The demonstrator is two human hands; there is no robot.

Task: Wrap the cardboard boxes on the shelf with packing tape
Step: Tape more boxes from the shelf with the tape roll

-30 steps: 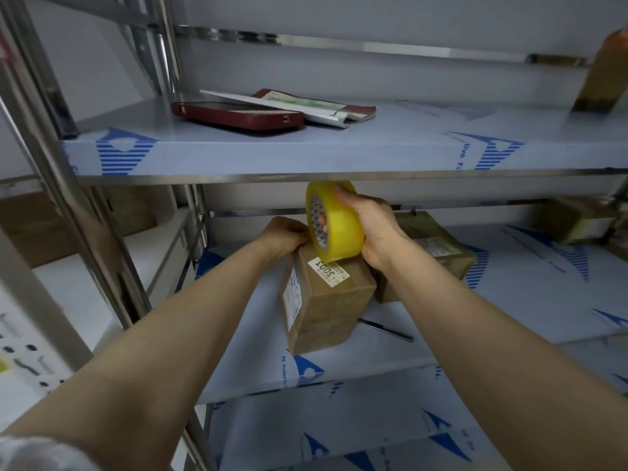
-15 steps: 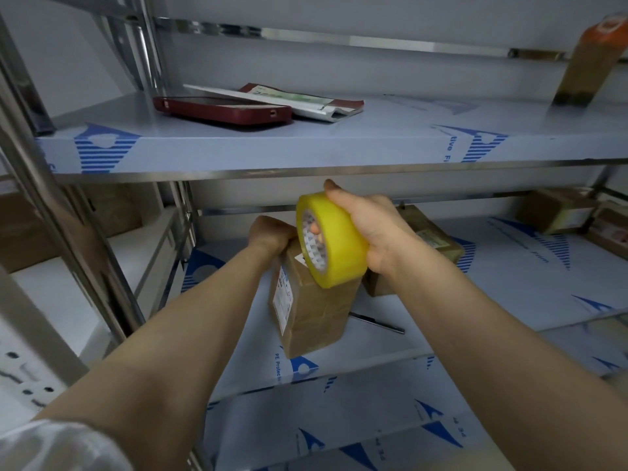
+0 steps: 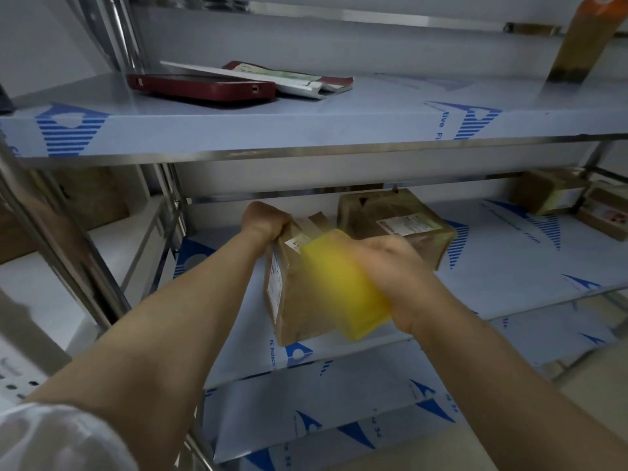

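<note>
tape roll [image 3: 343,283] has been dragged from the top of the box [image 3: 292,300] down its near face, clasped in the right grip [image 3: 394,266]; box clutched by the left grip [image 3: 266,220]; wrap pass likely underway.

Both shelves wear blue-printed protective film. On the upper shelf [image 3: 306,127] lie a dark red phone [image 3: 204,88] and, touching it, a flat paper packet [image 3: 299,85]; a tall brown container [image 3: 577,42] (blurred, orange-topped) stands far right. The middle shelf [image 3: 509,260] carries a cardboard box [image 3: 299,300] on end near its front edge, a second box [image 3: 394,222] behind, and a third box [image 3: 547,190] and fourth box [image 3: 608,212] far right.
</note>
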